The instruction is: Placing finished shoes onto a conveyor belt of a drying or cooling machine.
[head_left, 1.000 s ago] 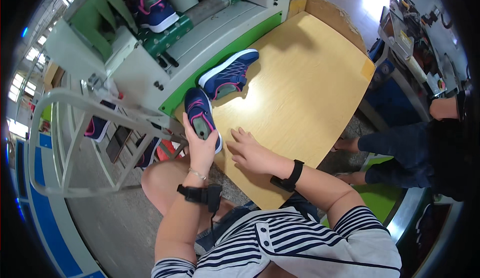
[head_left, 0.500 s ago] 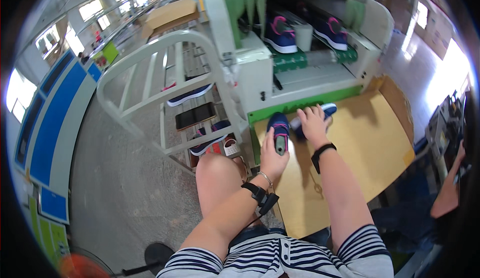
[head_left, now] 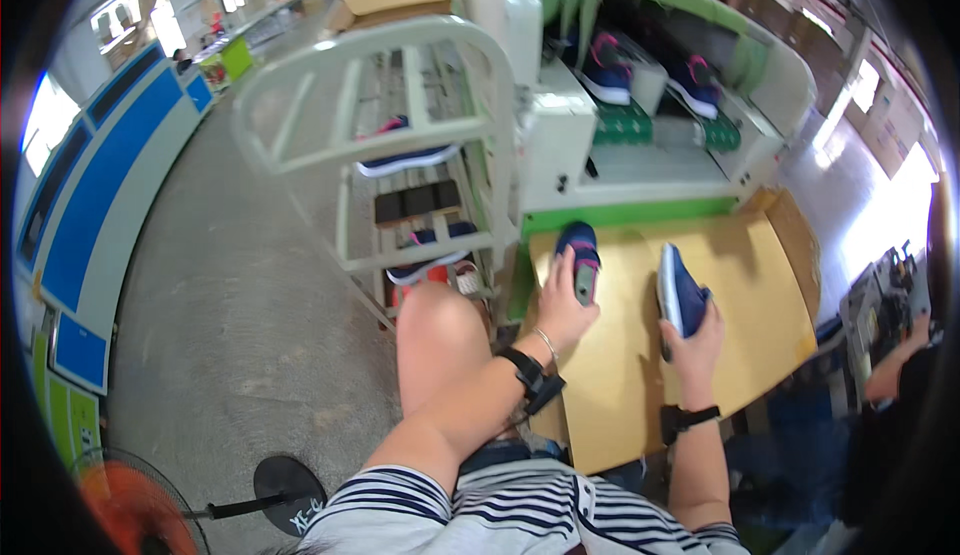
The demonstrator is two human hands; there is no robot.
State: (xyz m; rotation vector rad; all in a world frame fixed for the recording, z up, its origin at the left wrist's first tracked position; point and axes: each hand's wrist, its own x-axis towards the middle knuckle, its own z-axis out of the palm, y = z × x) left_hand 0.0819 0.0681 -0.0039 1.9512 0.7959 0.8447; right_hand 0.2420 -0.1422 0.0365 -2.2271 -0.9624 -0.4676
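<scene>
Two dark blue shoes are with the person, one in each hand, over the far part of the pale wooden table [head_left: 625, 390]. The left shoe [head_left: 577, 239] is at the far left corner, toe pointing to the machine [head_left: 560, 140]. The left hand [head_left: 563, 307] is half closed around its heel part, with the fingers along the left side. The right shoe [head_left: 684, 290] is turned on its side, white sole facing left and toe pointing far. The right hand [head_left: 697, 347] is bent around its near end and has hold of it; whether this shoe touches the table, I cannot tell.

Beyond the table, the white and green machine has two similar shoes, a left one [head_left: 607, 83] and a right one [head_left: 696, 90], in its opening. To the left stands a pale metal rack [head_left: 372, 37], carrying a far shoe [head_left: 408, 161], a near shoe [head_left: 432, 257] and a dark flat thing [head_left: 417, 203] between them. Near left there is an orange fan [head_left: 125, 500]. At far right, a second person's arm [head_left: 897, 363] is visible.
</scene>
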